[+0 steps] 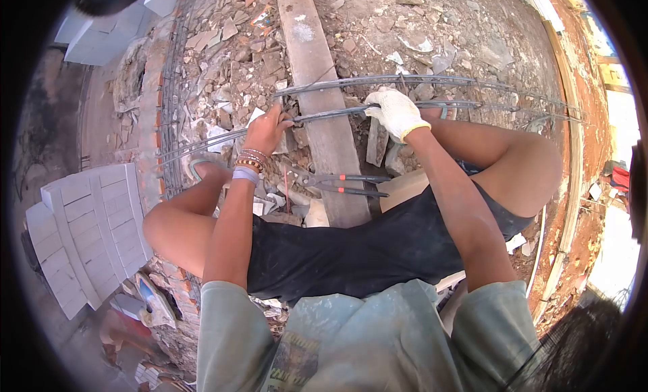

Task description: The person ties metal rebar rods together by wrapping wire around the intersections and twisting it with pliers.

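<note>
A bundle of thin steel bars (pixel 331 115) crosses in front of me, over a plank. My left hand (pixel 267 130), bare with bracelets at the wrist, is closed around the bundle left of the plank. Right of the plank, my right hand (pixel 397 113) in a white knitted glove grips the same bars. A second bundle of steel bars (pixel 405 79) lies just beyond, roughly parallel. Nearer my lap, pincers (pixel 337 183) with black and red handles rest across the plank, apart from both hands.
The wooden plank (pixel 307 48) runs away from me over broken rubble (pixel 229 68). Stacked pale blocks (pixel 94 230) stand at the left, beside a low brick edge with long bars along it. A timber board (pixel 574 122) borders reddish soil at the right. My legs are spread either side.
</note>
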`<state>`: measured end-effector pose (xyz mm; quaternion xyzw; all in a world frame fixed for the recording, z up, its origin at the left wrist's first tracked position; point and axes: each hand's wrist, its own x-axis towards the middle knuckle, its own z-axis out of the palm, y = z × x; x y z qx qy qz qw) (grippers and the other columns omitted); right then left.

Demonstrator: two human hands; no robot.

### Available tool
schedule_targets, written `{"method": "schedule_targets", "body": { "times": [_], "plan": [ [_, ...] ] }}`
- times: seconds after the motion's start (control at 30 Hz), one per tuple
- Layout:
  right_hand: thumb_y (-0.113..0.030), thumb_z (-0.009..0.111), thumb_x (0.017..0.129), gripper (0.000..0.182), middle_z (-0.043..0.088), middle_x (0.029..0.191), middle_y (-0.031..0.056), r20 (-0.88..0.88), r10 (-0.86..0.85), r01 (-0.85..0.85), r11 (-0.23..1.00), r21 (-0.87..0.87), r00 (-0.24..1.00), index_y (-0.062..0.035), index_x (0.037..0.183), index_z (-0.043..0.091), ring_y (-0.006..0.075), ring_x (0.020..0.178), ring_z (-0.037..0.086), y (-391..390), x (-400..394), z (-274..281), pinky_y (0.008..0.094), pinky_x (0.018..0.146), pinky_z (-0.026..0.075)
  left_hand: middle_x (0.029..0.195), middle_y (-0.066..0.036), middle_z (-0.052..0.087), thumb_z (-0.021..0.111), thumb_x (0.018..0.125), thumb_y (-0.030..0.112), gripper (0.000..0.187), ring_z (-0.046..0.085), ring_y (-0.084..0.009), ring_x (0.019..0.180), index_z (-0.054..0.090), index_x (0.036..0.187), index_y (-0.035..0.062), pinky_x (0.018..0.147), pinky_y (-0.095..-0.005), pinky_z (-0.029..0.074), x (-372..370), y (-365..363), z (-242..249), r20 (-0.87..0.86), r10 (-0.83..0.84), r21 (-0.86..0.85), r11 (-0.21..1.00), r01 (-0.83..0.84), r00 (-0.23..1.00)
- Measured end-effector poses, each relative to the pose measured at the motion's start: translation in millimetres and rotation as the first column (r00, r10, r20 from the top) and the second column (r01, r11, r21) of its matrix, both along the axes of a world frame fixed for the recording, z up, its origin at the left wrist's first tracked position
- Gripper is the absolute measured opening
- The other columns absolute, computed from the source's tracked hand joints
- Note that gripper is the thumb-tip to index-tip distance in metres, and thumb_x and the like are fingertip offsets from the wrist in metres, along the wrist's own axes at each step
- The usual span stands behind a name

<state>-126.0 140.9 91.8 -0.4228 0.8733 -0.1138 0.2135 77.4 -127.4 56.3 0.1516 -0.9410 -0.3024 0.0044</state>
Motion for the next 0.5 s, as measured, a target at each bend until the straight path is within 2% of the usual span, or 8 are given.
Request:
{"method": "schedule_targets", "body": {
  "times": [0.2,0.3,0.4,0.5],
  "plan": [
    [-0.03,0.061,0.091,0.027,0.064,0.107,0.0147,-0.036,0.045,-0.045,0.999,-0.013,0.998,-0.0122,0.109,0.068,0.0348,0.105,0.061,1,-1,-13,0.0484,0.089,0.047,0.091,-0.016,0.07,0.07,0.088,0.02,0.032,0.065,-0.04,0.087,0.045,0.097,0.003,0.071,-0.0476,0.051,-6,-11,-2,0.005,-0.019,0.099,0.995,0.019,1.0],
    [-0.031,0.06,0.091,0.028,0.064,0.105,0.0147,-0.04,0.054,-0.055,0.998,-0.034,0.998,-0.0109,0.109,0.068,0.0351,0.104,0.061,2,-3,-15,0.0481,0.088,0.047,0.092,-0.016,0.071,0.071,0.088,0.024,0.034,0.065,-0.0398,0.088,0.045,0.095,0.0027,0.072,-0.0473,0.051,-8,-10,1,0.029,-0.016,0.08,0.997,0.014,0.999],
    [-0.031,0.059,0.091,0.029,0.064,0.106,0.0147,-0.014,0.063,-0.064,0.997,-0.042,0.998,-0.0097,0.107,0.069,0.0352,0.103,0.061,0,-7,-17,0.0472,0.089,0.048,0.09,-0.016,0.07,0.07,0.089,0.025,0.034,0.065,-0.0405,0.088,0.045,0.096,0.0029,0.071,-0.0483,0.05,-7,-12,-4,-0.044,-0.003,0.113,0.994,0.008,0.999],
    [-0.031,0.062,0.089,0.028,0.065,0.109,0.0147,0.01,0.042,-0.042,0.998,-0.047,0.999,-0.0098,0.106,0.07,0.0357,0.104,0.061,-2,-9,-14,0.0464,0.09,0.047,0.091,-0.016,0.07,0.069,0.09,0.025,0.033,0.065,-0.0407,0.088,0.045,0.097,0.003,0.071,-0.0491,0.049,-8,-15,-6,0.013,-0.009,0.076,0.997,0.008,1.0]
  ]
}}
